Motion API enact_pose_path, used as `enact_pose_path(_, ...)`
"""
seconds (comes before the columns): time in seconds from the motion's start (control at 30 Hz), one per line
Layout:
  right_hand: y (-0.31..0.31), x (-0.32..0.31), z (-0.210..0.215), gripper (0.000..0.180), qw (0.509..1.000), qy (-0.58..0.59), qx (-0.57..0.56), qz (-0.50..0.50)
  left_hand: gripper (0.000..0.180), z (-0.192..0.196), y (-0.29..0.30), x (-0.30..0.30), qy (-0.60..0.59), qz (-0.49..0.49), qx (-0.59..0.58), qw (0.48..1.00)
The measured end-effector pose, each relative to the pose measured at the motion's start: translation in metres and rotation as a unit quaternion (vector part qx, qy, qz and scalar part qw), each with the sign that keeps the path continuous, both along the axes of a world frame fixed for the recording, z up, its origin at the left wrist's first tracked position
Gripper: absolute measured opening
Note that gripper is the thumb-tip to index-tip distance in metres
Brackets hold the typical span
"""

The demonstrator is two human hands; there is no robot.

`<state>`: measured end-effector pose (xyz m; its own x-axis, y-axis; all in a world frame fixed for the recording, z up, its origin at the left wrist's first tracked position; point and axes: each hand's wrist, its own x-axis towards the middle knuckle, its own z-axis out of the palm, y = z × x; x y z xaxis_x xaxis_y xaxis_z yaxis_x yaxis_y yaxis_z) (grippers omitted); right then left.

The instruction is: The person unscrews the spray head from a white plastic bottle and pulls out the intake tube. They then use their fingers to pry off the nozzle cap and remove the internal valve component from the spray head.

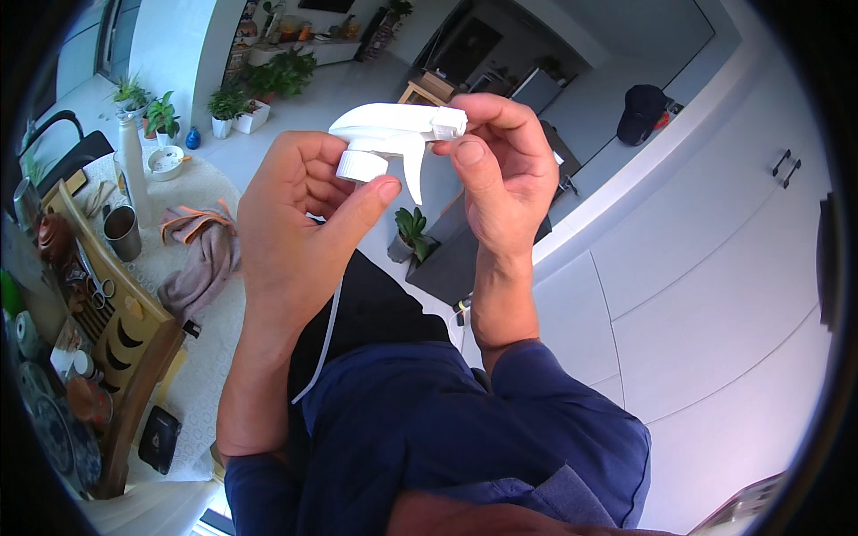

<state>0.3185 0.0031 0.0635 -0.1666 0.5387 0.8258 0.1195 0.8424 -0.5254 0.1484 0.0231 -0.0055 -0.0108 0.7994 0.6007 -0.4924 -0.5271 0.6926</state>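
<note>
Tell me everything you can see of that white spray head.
The white spray head looks like plastic: a smooth rounded top, a ridged collar, a curved trigger hanging down and a squarish nozzle facing right. It is held roughly upright in midair, with left fingers around the collar and right fingers at the nozzle. A thin pale tube hangs below; its join is hidden.
</note>
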Motion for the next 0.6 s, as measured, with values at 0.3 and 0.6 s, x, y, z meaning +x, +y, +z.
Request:
enact_pose_path(0.3, -0.009, 0.003, 0.004, 0.022, 0.993, -0.048, 0.059, -0.090, 0.031, 0.000, 0.001, -0.004, -0.039, -0.095, -0.021, 0.995)
enact_pose_path(0.6, -0.007, 0.000, -0.003, 0.017, 0.999, 0.050, -0.003, -0.005, 0.036, -0.002, 0.010, -0.006, -0.107, -0.241, -0.111, 0.958)
